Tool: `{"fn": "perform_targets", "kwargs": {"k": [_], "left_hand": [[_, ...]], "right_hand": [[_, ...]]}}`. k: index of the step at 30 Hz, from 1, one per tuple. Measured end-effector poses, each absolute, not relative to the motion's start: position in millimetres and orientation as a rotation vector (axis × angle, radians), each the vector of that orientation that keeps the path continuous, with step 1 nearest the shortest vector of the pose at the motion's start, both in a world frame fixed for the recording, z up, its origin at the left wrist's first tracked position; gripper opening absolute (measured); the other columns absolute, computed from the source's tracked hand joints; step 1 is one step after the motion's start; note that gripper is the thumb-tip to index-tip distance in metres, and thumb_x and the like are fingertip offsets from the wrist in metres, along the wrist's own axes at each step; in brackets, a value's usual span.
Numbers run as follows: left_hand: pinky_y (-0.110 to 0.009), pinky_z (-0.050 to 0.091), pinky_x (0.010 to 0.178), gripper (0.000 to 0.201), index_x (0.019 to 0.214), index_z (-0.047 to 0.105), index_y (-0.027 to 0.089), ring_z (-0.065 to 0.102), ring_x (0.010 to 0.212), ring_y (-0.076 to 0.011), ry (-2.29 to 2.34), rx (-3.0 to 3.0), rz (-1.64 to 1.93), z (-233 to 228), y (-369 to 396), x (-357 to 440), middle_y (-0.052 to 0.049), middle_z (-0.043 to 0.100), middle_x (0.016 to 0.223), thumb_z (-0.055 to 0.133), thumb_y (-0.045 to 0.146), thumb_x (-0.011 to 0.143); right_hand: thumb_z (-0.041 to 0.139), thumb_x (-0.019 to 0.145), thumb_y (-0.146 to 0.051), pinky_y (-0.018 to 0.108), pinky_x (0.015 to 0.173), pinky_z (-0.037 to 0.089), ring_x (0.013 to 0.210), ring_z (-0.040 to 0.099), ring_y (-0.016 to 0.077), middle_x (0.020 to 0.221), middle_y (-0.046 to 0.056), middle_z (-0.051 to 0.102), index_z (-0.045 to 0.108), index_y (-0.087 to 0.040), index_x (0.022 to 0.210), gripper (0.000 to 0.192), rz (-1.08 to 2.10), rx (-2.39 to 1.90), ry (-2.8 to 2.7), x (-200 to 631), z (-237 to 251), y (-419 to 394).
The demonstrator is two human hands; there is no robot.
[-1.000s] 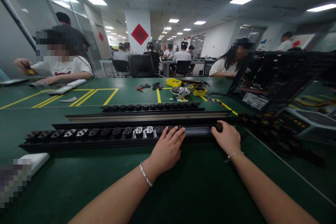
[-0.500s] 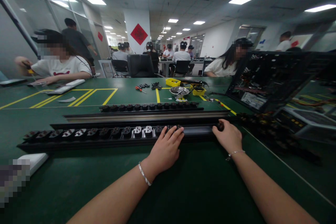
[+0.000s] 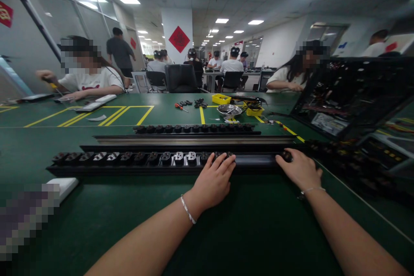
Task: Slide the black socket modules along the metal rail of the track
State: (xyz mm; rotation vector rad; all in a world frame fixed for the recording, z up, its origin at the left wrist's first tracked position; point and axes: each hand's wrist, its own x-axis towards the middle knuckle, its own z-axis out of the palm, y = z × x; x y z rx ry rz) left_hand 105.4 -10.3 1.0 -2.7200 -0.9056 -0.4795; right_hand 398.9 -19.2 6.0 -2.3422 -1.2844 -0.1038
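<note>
Head view shows a green table [image 3: 252, 233] with a long black power strip [image 3: 155, 161] lying across it, from 9 o'clock to 3 o'clock in front of the person; the left hand [image 3: 213, 181] rests flat on the strip, fingers [image 3: 223, 164] spread and lying on the sockets, not closed around anything; the right hand [image 3: 300, 170] is at 2 o'clock, fingers curled over the right end of the strip, but I cannot tell if it really clamps it; just behind the strip lies a grey metal rail [image 3: 194, 139], and behind that a second row of sockets [image 3: 197, 129]; at 12 o'clock, far off, stand a metal bowl [image 3: 229, 111] and a yellow tray [image 3: 221, 99]; at 10 o'clock a co-worker in a white shirt [image 3: 87, 83] sits at the table.
</note>
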Motion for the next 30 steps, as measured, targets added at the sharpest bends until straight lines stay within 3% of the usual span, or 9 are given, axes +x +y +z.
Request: {"fn": "perform_targets", "kwargs": {"k": [8, 20, 30], "left_hand": [[-0.046, 0.016, 0.114, 0.051, 0.139, 0.036, 0.019, 0.025, 0.137, -0.0236, -0.901, -2.721, -0.508, 0, -10, 105, -0.003, 0.032, 0.15, 0.039, 0.033, 0.09], [-0.046, 0.019, 0.113, 0.038, 0.124, 0.051, 0.016, 0.032, 0.133, -0.0228, -0.956, -2.635, -0.631, 0, -11, 107, -0.006, 0.046, 0.14, 0.042, 0.028, 0.089], [-0.052, 0.009, 0.115, 0.045, 0.136, 0.041, 0.022, 0.023, 0.139, -0.0226, -0.928, -2.689, -0.617, -2, -12, 106, -0.002, 0.039, 0.146, 0.039, 0.027, 0.091]], "right_hand": [[0.041, 0.076, -0.058, 0.065, 0.089, 0.032, 0.112, 0.045, 0.0383, 0.131, 0.01, 0.052, 0.058, -0.024, 0.116, 0.055, -0.114, -2.369, -1.28, 394, 10, -23], [0.039, 0.077, -0.057, 0.063, 0.091, 0.032, 0.112, 0.044, 0.0348, 0.132, 0.006, 0.051, 0.056, -0.027, 0.116, 0.052, -0.106, -2.387, -1.286, 377, 12, -28], [0.04, 0.079, -0.053, 0.059, 0.091, 0.033, 0.112, 0.044, 0.0343, 0.129, 0.007, 0.054, 0.055, -0.025, 0.119, 0.052, -0.1, -2.375, -1.249, 376, 12, -25]]}}
